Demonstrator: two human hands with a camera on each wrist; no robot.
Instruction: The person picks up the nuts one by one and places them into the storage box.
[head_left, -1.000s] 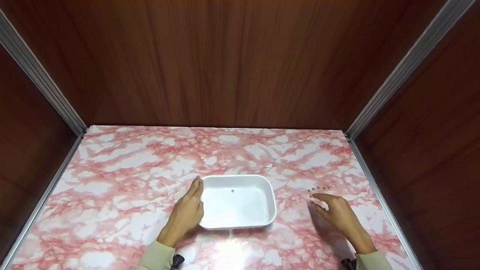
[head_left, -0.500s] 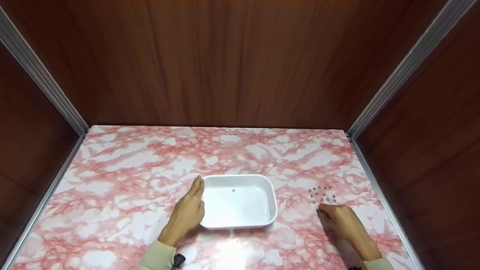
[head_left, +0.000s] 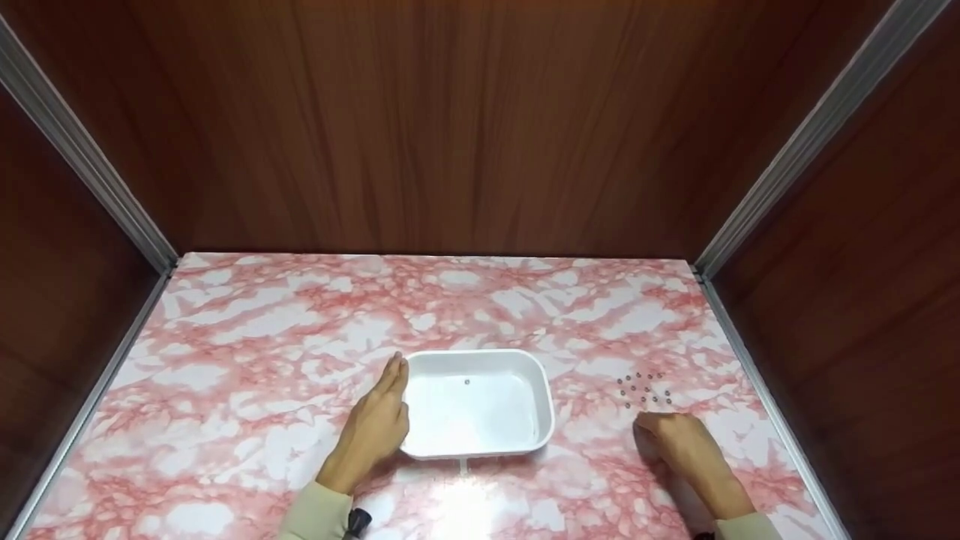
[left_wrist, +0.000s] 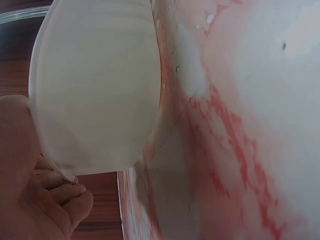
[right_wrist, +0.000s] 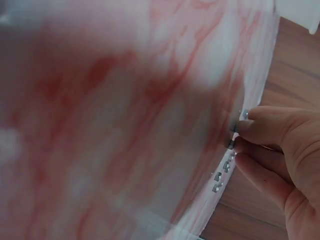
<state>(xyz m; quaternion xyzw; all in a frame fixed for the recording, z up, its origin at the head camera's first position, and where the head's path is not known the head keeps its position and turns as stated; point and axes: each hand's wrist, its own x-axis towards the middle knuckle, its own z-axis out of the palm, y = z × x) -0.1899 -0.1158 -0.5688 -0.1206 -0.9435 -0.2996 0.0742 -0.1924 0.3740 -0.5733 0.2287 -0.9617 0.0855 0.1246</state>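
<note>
A white plastic tray (head_left: 480,412) stands on the marbled table, and one small metal nut (head_left: 467,382) lies inside it. At its left end my left hand (head_left: 376,416) holds the rim, the fingers along the outer side. The left wrist view shows the tray's outer wall (left_wrist: 100,90) close up beside that hand (left_wrist: 50,200). Right of the tray, several small metal nuts (head_left: 646,389) lie in loose rows. Just in front of them my right hand (head_left: 679,442) is low over the table. Its thumb and fingers (right_wrist: 265,127) pinch a small nut (right_wrist: 231,144).
Pink-and-white marbled tabletop (head_left: 300,322) runs to a dark wooden back wall (head_left: 450,150). Wooden side panels with grey metal corner rails (head_left: 810,112) enclose the table left and right. A bright glare (head_left: 463,510) lies on the table in front of the tray.
My right hand has come back toward the near side of the nuts, uncovering more of them, and its fingers have closed together. My left hand and the tray stay in place.
</note>
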